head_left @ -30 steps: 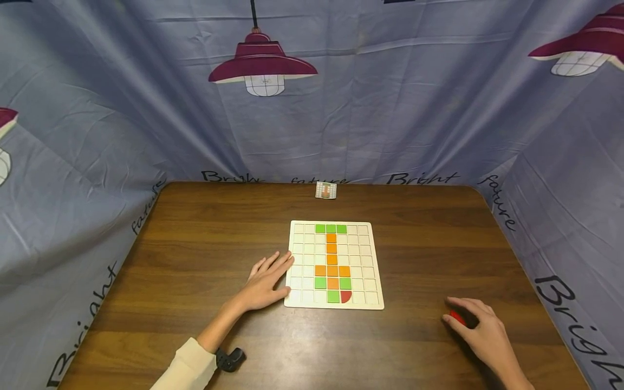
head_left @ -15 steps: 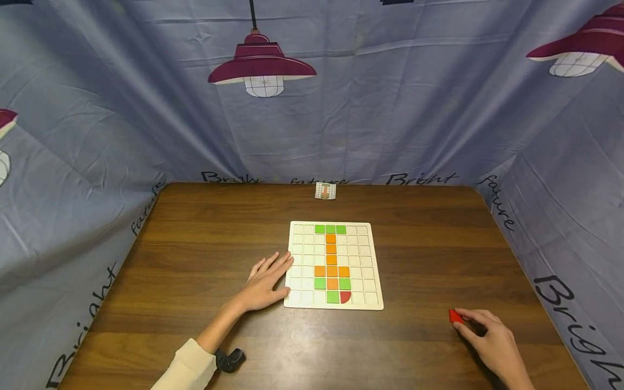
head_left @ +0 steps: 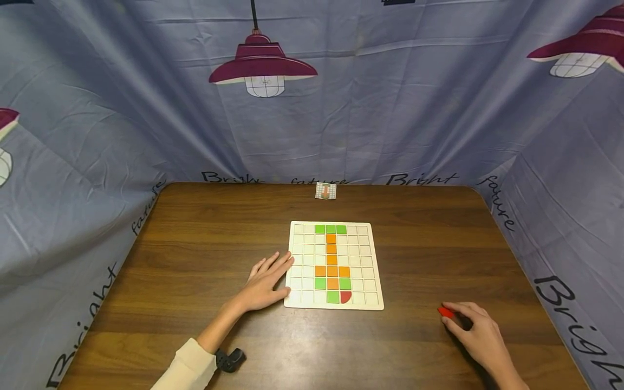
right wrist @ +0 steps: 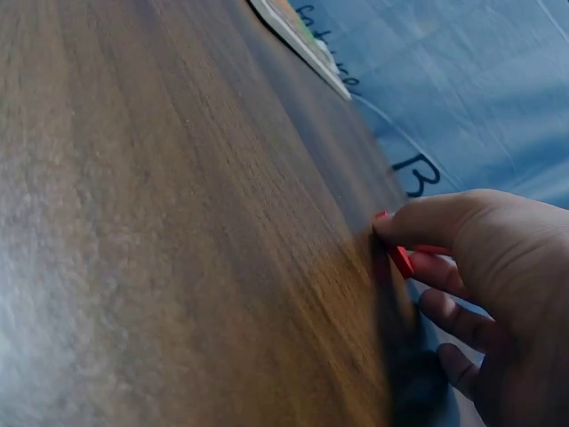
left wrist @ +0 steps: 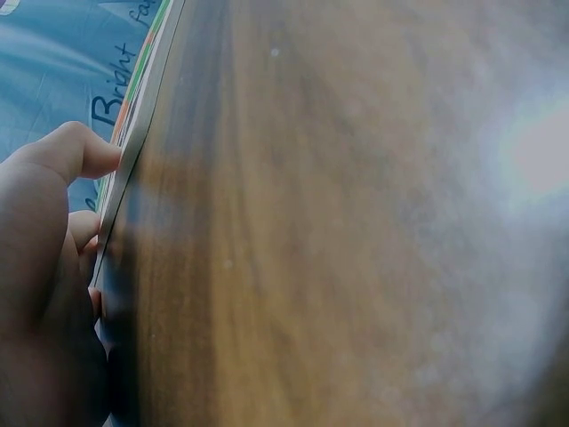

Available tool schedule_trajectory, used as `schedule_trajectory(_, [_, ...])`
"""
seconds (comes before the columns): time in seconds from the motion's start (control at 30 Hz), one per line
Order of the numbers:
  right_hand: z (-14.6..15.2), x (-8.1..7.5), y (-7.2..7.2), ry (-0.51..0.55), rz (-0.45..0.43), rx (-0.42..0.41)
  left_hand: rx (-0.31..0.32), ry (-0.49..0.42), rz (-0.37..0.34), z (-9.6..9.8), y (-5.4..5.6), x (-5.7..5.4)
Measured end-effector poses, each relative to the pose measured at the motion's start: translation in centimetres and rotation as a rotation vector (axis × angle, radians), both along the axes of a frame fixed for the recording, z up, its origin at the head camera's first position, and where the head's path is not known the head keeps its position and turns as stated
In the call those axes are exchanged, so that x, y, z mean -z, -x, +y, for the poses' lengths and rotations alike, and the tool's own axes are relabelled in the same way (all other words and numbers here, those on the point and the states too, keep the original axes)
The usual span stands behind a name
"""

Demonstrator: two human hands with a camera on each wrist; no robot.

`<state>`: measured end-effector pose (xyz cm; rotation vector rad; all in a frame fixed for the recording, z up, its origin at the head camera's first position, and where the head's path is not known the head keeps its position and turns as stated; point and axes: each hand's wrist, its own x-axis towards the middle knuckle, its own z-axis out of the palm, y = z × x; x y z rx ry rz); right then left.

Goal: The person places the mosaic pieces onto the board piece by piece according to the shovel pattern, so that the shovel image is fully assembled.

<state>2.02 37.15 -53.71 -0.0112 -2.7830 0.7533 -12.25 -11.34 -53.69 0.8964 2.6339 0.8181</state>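
Observation:
A white gridded board [head_left: 363,271] lies mid-table, with green and orange square tiles in several cells and a dark red rounded tile [head_left: 345,297] in the bottom row. My left hand [head_left: 265,286] rests at the board's left edge, fingers spread and fairly straight, fingertips and thumb touching the rim. To the right of the board, my right hand [head_left: 475,327] pinches a small red tile [head_left: 446,312] between thumb and index finger. In the right wrist view the red tile [right wrist: 399,258] shows at the fingertips, close to the tabletop; its full outline is partly hidden.
A small card [head_left: 325,190] printed with a coloured grid pattern lies at the table's back edge. The brown wooden table [head_left: 219,227] is enclosed by a blue-grey curtain [head_left: 380,108] with printed lamps and lettering. A black band [head_left: 230,359] sits on the left wrist.
My right hand has shifted slightly left and turned the red tile between its fingers, so the tile appears at a different angle. The left hand and the board have not moved.

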Motion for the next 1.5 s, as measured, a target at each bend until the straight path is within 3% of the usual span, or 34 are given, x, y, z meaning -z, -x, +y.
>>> schedule_trajectory(0.27, [0.0,0.0,-0.1,-0.019,0.003,0.07,0.003,-0.01,0.007,0.0,0.0,-0.2])
schedule_trajectory(0.53, [-0.3,-0.3,0.3,-0.005,0.022,0.026,0.007,-0.008,0.012,-0.1,0.1,-0.2])
schedule_trajectory(0.93, [-1.4,-1.0,0.2,0.0,-0.091,0.193,0.008,-0.001,0.012,-0.1,0.1,-0.4])
schedule_trajectory(1.37, [-3.4,-1.0,1.7,0.028,-0.088,0.095,0.005,-0.013,0.002,0.0,-0.1,-0.2])
schedule_trajectory(1.5, [-4.4,-1.2,2.2,0.043,-0.124,0.076,0.003,-0.003,0.006,0.0,-0.1,-0.1])
